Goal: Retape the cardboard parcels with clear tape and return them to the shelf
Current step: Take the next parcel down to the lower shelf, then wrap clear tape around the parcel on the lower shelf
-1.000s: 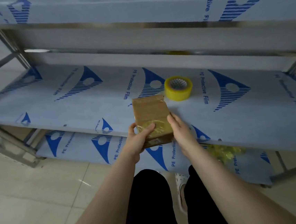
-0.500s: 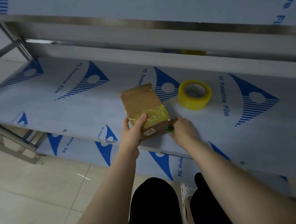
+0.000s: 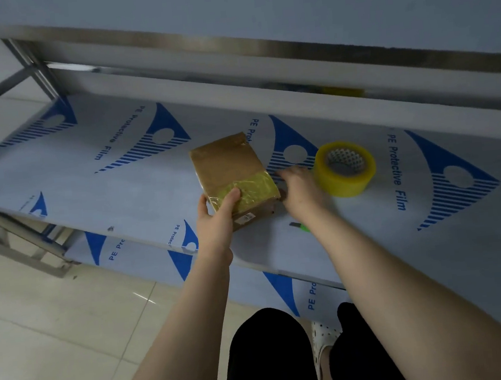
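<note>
Two hands: left hand [image 3: 215, 220] grips parcel [image 3: 228, 167], right hand [image 3: 299, 189] relaxed beside it.

L hand [image 3: 215, 220] grips parcel [image 3: 228, 167] on shelf [image 3: 120, 187], R hand [image 3: 301, 191] sits between it & tape roll [image 3: 345, 170].

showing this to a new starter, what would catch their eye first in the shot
The brown cardboard parcel, banded with yellowish tape at its near end, is mid-frame over the blue-printed shelf, gripped at that end by the left hand. Just right of it a yellow-tinted tape roll lies flat on the same shelf, with the right hand between the two.
</note>
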